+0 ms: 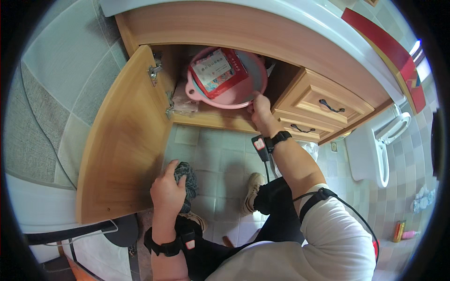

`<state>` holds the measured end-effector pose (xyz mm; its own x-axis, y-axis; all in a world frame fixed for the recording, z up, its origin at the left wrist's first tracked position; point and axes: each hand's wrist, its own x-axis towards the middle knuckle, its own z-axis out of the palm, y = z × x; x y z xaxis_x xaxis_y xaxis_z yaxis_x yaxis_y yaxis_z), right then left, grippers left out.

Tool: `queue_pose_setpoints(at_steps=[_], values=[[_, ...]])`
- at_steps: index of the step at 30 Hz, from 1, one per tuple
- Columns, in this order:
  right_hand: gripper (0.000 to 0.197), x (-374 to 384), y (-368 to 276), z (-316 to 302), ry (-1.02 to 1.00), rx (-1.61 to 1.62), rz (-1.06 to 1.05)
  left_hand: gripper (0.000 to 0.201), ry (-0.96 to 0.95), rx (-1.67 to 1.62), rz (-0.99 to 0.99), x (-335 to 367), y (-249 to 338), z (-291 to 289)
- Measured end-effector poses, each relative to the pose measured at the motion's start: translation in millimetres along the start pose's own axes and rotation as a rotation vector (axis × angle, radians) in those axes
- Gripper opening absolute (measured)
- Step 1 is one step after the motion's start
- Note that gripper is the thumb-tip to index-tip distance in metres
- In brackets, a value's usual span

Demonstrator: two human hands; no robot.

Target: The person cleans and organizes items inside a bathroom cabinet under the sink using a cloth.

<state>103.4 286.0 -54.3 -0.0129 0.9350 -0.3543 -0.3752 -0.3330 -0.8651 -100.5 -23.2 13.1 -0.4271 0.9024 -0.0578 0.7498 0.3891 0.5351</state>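
Note:
A pink plastic basin point(229, 99) sits inside the open wooden cabinet, slightly tilted toward me. Lying in it is a red and white printed packet point(218, 72). My right hand point(260, 108) is closed on the basin's near right rim. Lower down, in front of the open door, my left hand point(168, 189) grips a bunched dark grey cloth point(187, 185); the fingers' far side is partly hidden by it. On the cabinet floor, left of the basin, lies a clear flat plastic package point(184, 100), its contents hard to make out.
The wooden cabinet door point(124, 140) swings out at the left, near my left arm. Two drawers with dark handles point(332, 106) adjoin the opening on the right. Above runs a white countertop point(281, 21). A white toilet point(365, 150) stands farther right on the tiled floor.

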Motion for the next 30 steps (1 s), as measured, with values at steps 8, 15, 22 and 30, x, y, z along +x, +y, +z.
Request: queue_pose_setpoints(at_steps=[8,15,22,30], values=[[0.029,66,14,-15,0.297,-0.248,-0.124,0.045,-0.06,0.023,0.036,5,16,7],[0.048,37,60,-17,0.116,-0.205,-0.047,0.044,-0.04,-0.041,0.078,7,21,12],[0.025,21,54,16,0.037,-0.268,0.076,0.043,-0.081,0.024,0.109,9,26,15],[0.024,18,52,3,0.07,-0.269,0.079,0.043,-0.131,0.043,0.059,8,22,10]])
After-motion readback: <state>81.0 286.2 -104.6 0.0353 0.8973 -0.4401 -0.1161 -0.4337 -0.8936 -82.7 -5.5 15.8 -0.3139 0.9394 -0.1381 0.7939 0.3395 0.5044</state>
